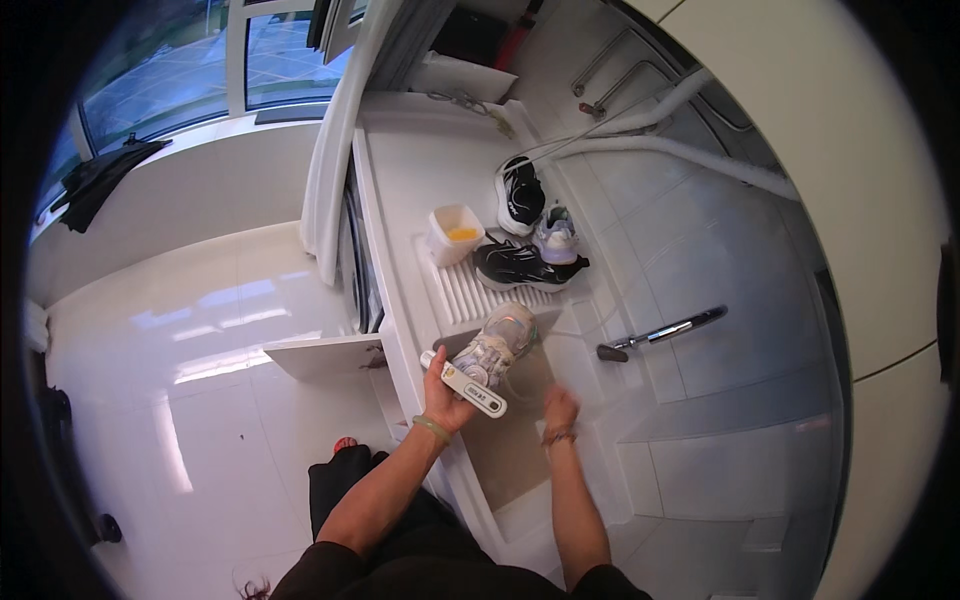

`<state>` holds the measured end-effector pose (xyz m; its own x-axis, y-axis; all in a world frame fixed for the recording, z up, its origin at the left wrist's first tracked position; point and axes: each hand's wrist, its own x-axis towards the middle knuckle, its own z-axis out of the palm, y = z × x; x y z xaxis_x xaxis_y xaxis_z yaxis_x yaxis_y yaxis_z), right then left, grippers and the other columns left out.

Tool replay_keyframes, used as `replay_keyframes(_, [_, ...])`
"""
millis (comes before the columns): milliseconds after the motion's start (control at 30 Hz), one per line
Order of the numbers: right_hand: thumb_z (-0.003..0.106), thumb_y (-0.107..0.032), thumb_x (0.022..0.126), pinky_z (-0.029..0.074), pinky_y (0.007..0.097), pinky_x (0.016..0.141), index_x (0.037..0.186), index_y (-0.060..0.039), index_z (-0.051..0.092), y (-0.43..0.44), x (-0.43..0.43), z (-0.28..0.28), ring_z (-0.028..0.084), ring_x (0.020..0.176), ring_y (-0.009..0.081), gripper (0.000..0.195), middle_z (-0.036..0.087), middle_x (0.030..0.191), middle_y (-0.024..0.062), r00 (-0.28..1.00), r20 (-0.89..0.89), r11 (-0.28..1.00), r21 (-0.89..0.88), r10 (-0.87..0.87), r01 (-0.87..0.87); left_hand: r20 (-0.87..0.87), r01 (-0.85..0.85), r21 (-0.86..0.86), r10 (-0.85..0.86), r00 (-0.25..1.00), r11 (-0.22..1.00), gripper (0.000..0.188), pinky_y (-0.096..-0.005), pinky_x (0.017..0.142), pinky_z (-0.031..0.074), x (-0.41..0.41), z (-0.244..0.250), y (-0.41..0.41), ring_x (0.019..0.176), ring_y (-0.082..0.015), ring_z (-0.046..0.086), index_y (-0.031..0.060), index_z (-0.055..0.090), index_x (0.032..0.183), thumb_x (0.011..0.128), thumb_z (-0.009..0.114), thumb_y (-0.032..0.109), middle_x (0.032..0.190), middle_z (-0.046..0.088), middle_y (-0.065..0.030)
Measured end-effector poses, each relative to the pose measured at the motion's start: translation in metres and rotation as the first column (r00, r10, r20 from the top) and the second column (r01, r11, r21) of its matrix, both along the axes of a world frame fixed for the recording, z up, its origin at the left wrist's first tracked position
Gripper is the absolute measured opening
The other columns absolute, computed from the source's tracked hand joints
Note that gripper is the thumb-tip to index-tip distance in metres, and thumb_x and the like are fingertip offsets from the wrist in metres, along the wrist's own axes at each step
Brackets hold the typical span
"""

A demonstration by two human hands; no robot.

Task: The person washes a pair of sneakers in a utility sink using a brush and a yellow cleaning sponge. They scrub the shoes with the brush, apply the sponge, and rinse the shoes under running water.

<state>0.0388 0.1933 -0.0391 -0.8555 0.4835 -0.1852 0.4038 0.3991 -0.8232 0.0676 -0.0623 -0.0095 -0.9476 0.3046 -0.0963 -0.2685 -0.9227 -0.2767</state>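
My left hand (444, 397) holds a long white brush handle (472, 390), rounded at both ends and bearing writing. A pale, light-coloured sneaker (504, 337) lies just beyond the handle, over the far end of the sink basin; whether my fingers also grip the shoe is hidden. My right hand (561, 409) is blurred and looks curled above the right side of the basin (510, 465), apart from the sneaker. Whether it holds anything cannot be made out. Cloudy brownish water seems to stand in the basin.
Beyond the basin, a ribbed washboard (457, 292) bears a white plastic tub (444, 244) with something yellow inside. Black sneakers (525, 266) and a white-and-lilac sneaker (556, 234) stand beside it. A chrome faucet (667, 332) juts from the right. A cabinet door (322, 356) hangs open at the left.
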Motion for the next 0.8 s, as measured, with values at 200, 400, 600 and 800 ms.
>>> replay_keyframes(200, [0.051,-0.026,0.097,0.042,0.0273,0.052,0.087,-0.0079,0.065,0.029,0.145,-0.118,0.055,0.058,0.0131,0.025,0.064,0.074,0.0028,0.857,0.497,0.872,-0.470,0.133,0.137,0.116,0.072,-0.021,-0.069,0.991,0.997,0.068,-0.0435,0.107,0.040,0.018,0.005,0.007,0.120,-0.0336,0.054,-0.0034,0.046,0.135,0.094,0.050,0.051,0.132,0.055,-0.0190])
replay_keyframes(400, [0.053,-0.027,0.099,0.038,0.0206,0.048,0.096,-0.0074,0.067,0.041,0.083,-0.075,0.051,0.055,0.0061,0.024,0.063,0.074,-0.0001,0.994,0.065,0.316,-0.948,0.087,0.035,0.290,0.107,-0.177,-0.052,0.956,0.978,0.045,-0.0391,0.096,0.049,0.007,-0.038,0.042,0.100,-0.0284,0.065,0.0019,0.059,0.118,0.093,0.056,0.039,0.112,0.067,-0.0140])
replay_keyframes(600, [0.060,-0.017,0.093,0.050,0.0313,0.067,0.101,-0.0018,0.066,0.008,0.039,0.076,0.062,0.076,0.0212,0.018,0.066,0.085,0.0086,0.784,-0.049,0.779,0.167,0.619,-0.604,0.296,0.274,-0.411,-0.157,0.942,0.869,0.037,-0.0386,0.087,0.053,0.007,-0.048,0.085,0.091,-0.0249,0.067,0.0073,0.063,0.110,0.090,0.062,0.038,0.101,0.069,-0.0105])
replay_keyframes(800, [0.062,-0.011,0.085,0.051,0.0472,0.083,0.147,-0.0065,0.024,-0.054,0.081,0.120,0.060,0.102,0.0414,0.073,0.046,0.127,0.0256,0.645,0.360,0.240,0.719,0.674,-0.652,0.116,0.136,-0.407,-0.096,0.989,0.904,0.048,-0.0366,0.086,0.053,-0.002,-0.045,0.110,0.096,-0.0226,0.065,0.0101,0.062,0.115,0.092,0.058,0.052,0.103,0.068,-0.0072])
